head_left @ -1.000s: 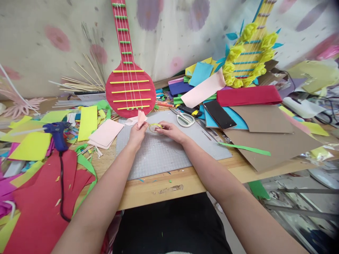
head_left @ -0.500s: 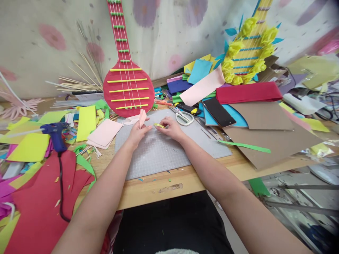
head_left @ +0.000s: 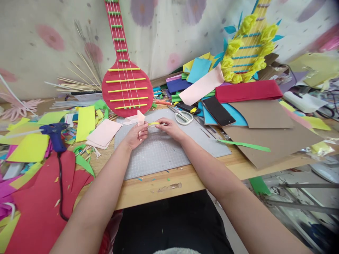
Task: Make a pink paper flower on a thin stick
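Observation:
In my left hand [head_left: 137, 135] is a folded piece of pale pink paper [head_left: 141, 118], its top sticking up above the closed fingers and a bit showing below. My right hand [head_left: 171, 129] pinches one end of a small narrow yellow strip [head_left: 153, 124], whose other end meets my left fingertips. Its exact kind is too small to make out. Both hands are over the grey cutting mat [head_left: 164, 151]. Another pale pink paper piece [head_left: 130, 120] lies just behind my left hand, and white-handled scissors [head_left: 184, 118] rest right of my right hand.
A red paper lute [head_left: 127, 88] leans at the back, and a yellow flowered one [head_left: 246, 53] at the back right. A blue glue gun [head_left: 55, 135] stands left among paper scraps. A phone [head_left: 219, 111] and brown cardboard [head_left: 275, 141] lie right. Pink sheets [head_left: 104, 132] are left of the mat.
My left hand has turned and its fingers have curled in around the pink paper. The yellow strip has swung level, and its left end now meets my left fingertips.

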`<state>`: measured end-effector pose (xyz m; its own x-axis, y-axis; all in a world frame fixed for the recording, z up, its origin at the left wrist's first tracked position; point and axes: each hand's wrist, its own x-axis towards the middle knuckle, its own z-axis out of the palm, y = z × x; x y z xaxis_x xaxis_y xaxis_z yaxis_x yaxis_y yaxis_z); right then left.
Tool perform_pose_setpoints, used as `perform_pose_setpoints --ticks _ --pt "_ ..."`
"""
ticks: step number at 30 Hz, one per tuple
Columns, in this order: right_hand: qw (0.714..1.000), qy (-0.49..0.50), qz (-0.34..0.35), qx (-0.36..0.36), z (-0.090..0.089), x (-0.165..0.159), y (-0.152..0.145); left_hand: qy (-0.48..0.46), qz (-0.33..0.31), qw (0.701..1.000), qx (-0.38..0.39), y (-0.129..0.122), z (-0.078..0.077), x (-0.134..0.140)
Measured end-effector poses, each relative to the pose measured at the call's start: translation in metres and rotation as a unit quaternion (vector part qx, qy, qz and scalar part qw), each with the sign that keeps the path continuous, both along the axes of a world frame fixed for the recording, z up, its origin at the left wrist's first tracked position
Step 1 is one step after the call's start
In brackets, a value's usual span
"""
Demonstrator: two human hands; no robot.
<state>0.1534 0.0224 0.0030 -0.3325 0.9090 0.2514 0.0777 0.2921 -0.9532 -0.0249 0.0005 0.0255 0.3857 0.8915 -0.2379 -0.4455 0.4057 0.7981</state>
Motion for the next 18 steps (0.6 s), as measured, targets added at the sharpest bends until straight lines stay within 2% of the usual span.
perform_pose_setpoints --ticks 7,18 --pt "0.998 -0.056 0.008 0.035 -0.002 -0.001 0.000 0.100 0.035 0.994 0.024 -0.005 0.004 0.008" --pt "0.985 -0.125 -0.021 0.119 0.003 -0.004 -0.006 0.158 0.037 0.986 0.025 -0.005 0.001 0.014"
